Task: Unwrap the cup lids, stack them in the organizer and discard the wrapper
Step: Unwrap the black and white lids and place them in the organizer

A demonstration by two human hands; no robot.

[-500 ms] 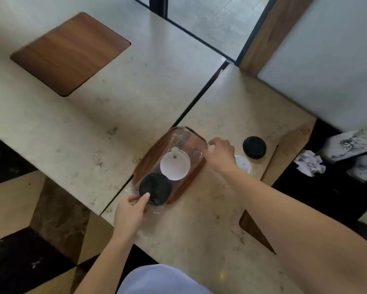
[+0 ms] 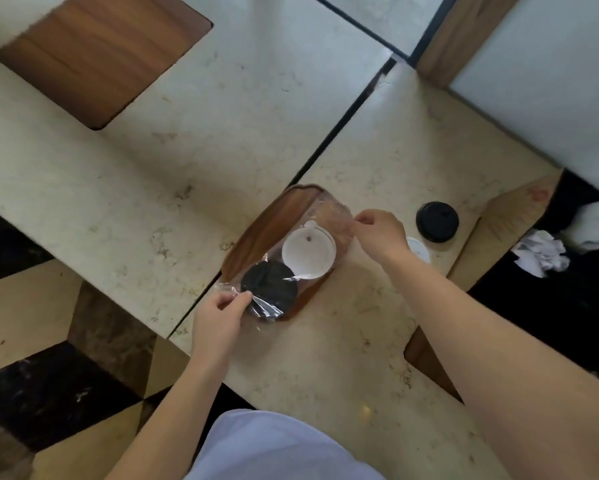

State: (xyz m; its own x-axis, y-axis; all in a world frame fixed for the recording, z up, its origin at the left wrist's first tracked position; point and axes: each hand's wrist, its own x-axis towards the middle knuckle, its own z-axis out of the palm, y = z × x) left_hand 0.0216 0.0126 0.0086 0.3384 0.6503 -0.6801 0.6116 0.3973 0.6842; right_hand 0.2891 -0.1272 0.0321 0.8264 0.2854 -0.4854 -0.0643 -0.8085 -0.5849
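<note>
A clear plastic wrapper (image 2: 329, 211) lies over a brown wooden tray (image 2: 267, 225) on the beige stone counter. Inside the wrapper sit a white cup lid (image 2: 308, 252) and a black cup lid (image 2: 268, 289). My left hand (image 2: 218, 315) pinches the wrapper's near end beside the black lid. My right hand (image 2: 381, 233) pinches the wrapper's far right edge next to the white lid. Another black lid (image 2: 437, 221) and part of a white lid (image 2: 419, 249) lie loose on the counter, right of my right hand.
A dark gap (image 2: 339, 129) runs between two counter slabs. A wooden inset panel (image 2: 100, 53) is at the far left. Crumpled white paper (image 2: 542, 252) lies in a dark bin area off the counter's right edge. A white wall panel stands at the upper right.
Both hands now pinch the wrapper and pull its ends apart; my right hand has shifted slightly right and my left fingers closed on the plastic. The camera moved closer.
</note>
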